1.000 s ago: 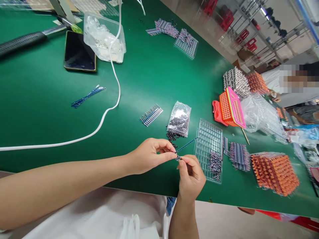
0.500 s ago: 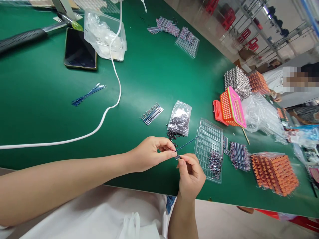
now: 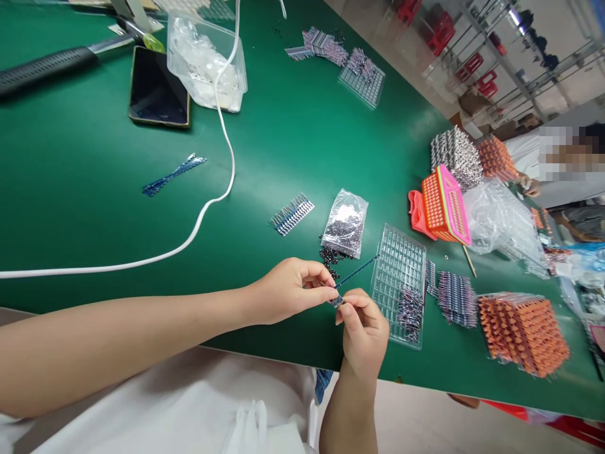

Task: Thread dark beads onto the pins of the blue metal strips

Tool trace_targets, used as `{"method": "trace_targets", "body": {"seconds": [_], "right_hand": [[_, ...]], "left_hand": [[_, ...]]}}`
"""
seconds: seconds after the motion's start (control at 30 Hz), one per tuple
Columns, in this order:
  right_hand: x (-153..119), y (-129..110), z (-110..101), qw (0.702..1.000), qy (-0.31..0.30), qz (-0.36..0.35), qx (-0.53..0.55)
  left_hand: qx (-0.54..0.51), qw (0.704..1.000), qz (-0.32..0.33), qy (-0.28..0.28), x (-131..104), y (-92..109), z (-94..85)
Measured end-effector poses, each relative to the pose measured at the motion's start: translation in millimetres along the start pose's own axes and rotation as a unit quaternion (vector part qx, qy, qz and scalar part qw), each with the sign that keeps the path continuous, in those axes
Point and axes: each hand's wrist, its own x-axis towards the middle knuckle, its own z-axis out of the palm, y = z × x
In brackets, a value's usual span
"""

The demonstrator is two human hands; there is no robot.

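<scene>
My left hand (image 3: pixel 300 290) pinches a thin blue strip (image 3: pixel 358 271) of small parts, which sticks out up and to the right past the fingertips. Close against it, my right hand (image 3: pixel 365 328) has thumb and forefinger pressed together at the strip's near end; any small piece between them is too small to make out. Just beyond the fingers lie loose dark beads (image 3: pixel 331 255) spilling beside a clear bag (image 3: pixel 346 224) of the same. To the right, a clear compartment tray (image 3: pixel 390 277) holds a heap of small wired parts (image 3: pixel 410 312).
A row of wired parts (image 3: pixel 292 214) lies behind my hands. At right are stacked strips (image 3: pixel 456 299), orange stacks (image 3: pixel 522 331) and a pink-and-orange basket (image 3: pixel 439 202). A white cable (image 3: pixel 198 221), phone (image 3: pixel 158 88) and plastic tub (image 3: pixel 208 63) are at left. A co-worker's hand (image 3: pixel 528 185) shows far right.
The whole view has shifted slightly. Both hands stay together at the blue strip, with only a slight shift of the right fingers.
</scene>
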Motion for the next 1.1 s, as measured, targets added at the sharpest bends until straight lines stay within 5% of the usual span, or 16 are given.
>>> {"method": "trace_targets", "body": {"seconds": [0.27, 1.1], "right_hand": [[1.3, 0.2, -0.2, 0.998, -0.020, 0.020, 0.058], [3.5, -1.4, 0.7, 1.000, -0.018, 0.013, 0.019]], "left_hand": [[-0.054, 0.998, -0.030, -0.015, -0.6, 0.6, 0.2], [0.000, 1.000, -0.007, -0.003, -2.7, 1.3, 0.0]]}}
